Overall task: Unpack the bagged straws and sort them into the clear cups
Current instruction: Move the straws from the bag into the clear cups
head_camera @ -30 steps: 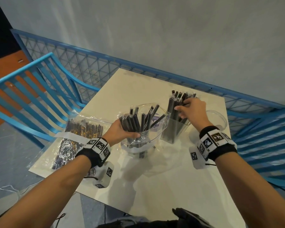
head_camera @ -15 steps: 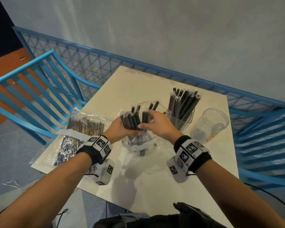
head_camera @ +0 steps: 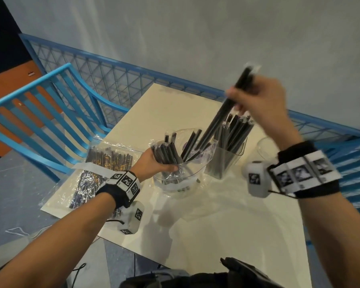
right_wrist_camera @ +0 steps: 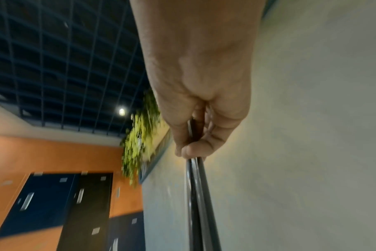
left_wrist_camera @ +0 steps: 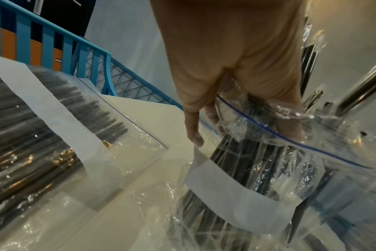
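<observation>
- A cream square table (head_camera: 227,221) stands against a pale grey wall, with a blue mesh railing (head_camera: 116,80) behind it and a blue slatted chair (head_camera: 40,113) at its left.
- The right hand (head_camera: 262,102) is raised above the table, thumb and fingers pinched round a small bundle of black straws (head_camera: 222,113). The right wrist view shows the thumb pressed across them, with the straws running on past the fingertips.
- The lifted straws slant down and to the left from that pinch; their lower ends are over the mouth of the open bag (head_camera: 181,163). How many there are is lost in blur.
- The left hand (head_camera: 152,165) is clenched on the open bag and on the wrapped straws inside it. In the left wrist view the fingers curl over the bag's blue-lined zip edge (left_wrist_camera: 279,134).
- More black straws stand upright in the bag above the left thumb, fanned toward the right hand.
- Just below the right hand, a clear cup (head_camera: 224,161) stands upright on the table, packed with black straws.
- Further right of that cup, beneath the right wrist, is a second clear cup (head_camera: 264,146), largely hidden by the wristband.
- Left of the left hand, a sealed bag (head_camera: 104,169) of straws lies flat on the table's corner.
- Both wrists wear black bands with printed square markers.
</observation>
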Demonstrator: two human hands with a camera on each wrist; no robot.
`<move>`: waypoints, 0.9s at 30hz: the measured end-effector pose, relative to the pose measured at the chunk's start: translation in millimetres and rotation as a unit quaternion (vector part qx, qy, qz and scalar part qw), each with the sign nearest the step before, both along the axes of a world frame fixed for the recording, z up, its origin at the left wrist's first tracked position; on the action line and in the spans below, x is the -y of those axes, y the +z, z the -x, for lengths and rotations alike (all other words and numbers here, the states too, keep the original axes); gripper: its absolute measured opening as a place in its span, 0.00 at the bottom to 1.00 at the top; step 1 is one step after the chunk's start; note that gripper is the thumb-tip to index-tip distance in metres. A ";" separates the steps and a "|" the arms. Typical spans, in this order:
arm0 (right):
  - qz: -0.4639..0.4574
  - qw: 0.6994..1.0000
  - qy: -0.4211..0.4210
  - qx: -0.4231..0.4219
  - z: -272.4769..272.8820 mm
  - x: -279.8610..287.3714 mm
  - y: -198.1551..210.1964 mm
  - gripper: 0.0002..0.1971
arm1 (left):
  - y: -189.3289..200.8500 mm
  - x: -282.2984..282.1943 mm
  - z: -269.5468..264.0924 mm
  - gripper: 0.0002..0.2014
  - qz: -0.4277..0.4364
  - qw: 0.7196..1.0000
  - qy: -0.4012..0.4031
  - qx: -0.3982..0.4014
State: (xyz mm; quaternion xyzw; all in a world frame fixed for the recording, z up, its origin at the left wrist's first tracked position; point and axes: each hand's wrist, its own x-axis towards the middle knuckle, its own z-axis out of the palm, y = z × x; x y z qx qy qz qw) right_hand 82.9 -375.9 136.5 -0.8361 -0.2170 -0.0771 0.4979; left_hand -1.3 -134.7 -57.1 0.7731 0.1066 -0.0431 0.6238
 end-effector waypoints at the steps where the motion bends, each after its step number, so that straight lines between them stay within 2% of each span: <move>1: -0.038 0.999 -0.009 0.025 -3.5 10.0 16.7 0.13 | -0.2 0.0 -0.1 0.35 0.002 1.000 0.000 -0.001; 4: -0.088 0.992 -0.037 0.080 -14.5 33.9 44.1 0.14 | -1.0 1.6 -1.1 0.41 0.003 1.000 0.000 0.003; 7: -0.040 0.992 -0.078 0.087 -26.6 41.6 28.0 0.13 | -1.7 2.4 -1.9 0.42 0.011 1.000 0.005 0.005; 10: 0.024 0.992 -0.116 0.041 -37.7 41.3 -18.3 0.11 | -2.3 1.9 -1.5 0.40 0.015 1.000 -0.001 0.003; 13: 0.041 0.990 -0.129 -0.033 -43.3 36.2 -65.0 0.11 | -2.8 0.3 -1.2 0.37 0.010 1.000 0.002 0.003; 17: 0.087 0.984 -0.129 -0.086 -44.0 26.4 -105.7 0.12 | -3.3 0.5 -0.5 0.32 0.004 1.000 0.008 0.008; 21: 0.131 0.976 -0.116 -0.127 -39.2 20.7 -127.6 0.09 | -1.1 2.7 1.0 0.31 0.001 1.000 0.005 0.011; 27: 0.157 0.968 -0.114 -0.157 -38.2 22.5 -125.6 0.14 | -2.6 2.5 -0.2 0.27 -0.001 1.000 0.006 0.013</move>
